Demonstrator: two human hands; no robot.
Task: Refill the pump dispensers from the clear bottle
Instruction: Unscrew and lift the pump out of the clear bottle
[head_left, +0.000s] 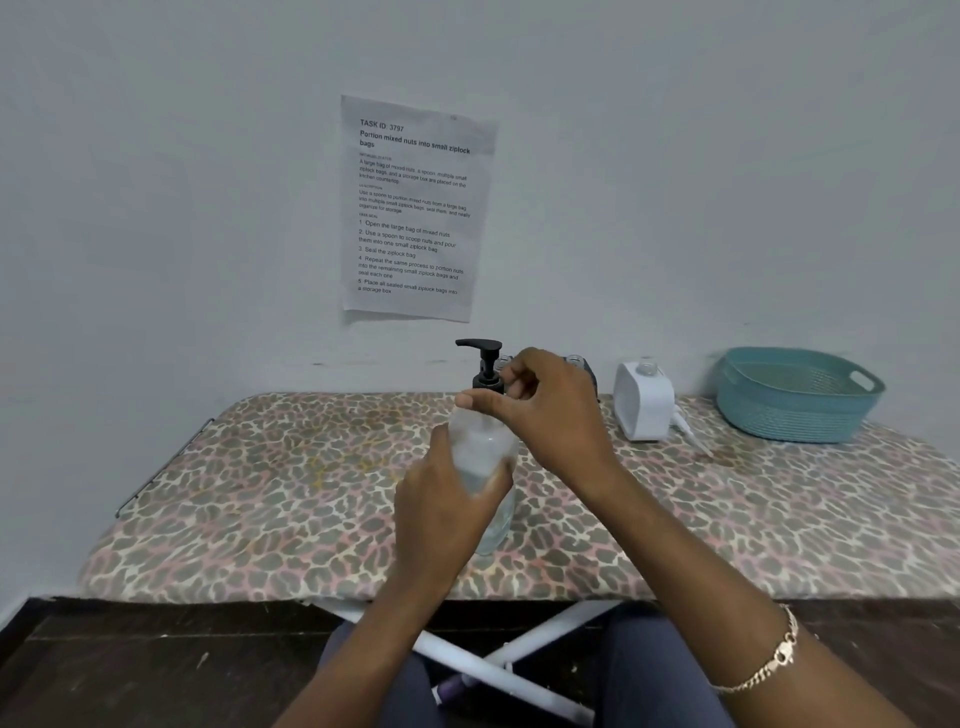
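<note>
Light: soft, even, cool-toned, rather dim; its source is not seen. Shadows: a faint one is cast beneath the teal woven plastic basket (795, 410). Blur: the clear plastic pump bottle with black head (480, 457) is slightly smeared. Distortion: the leopard-print padded board (260, 493) is bowed toward the frame's edges. Sharpness: the white printed paper sheet (415, 208) is rendered soft.

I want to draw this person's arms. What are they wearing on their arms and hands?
Both arms are bare: no sleeves or gloves show. Nothing is worn on the left hand or its wrist. Behind the right hand, a gold-coloured chain bracelet circles the arm.
</note>
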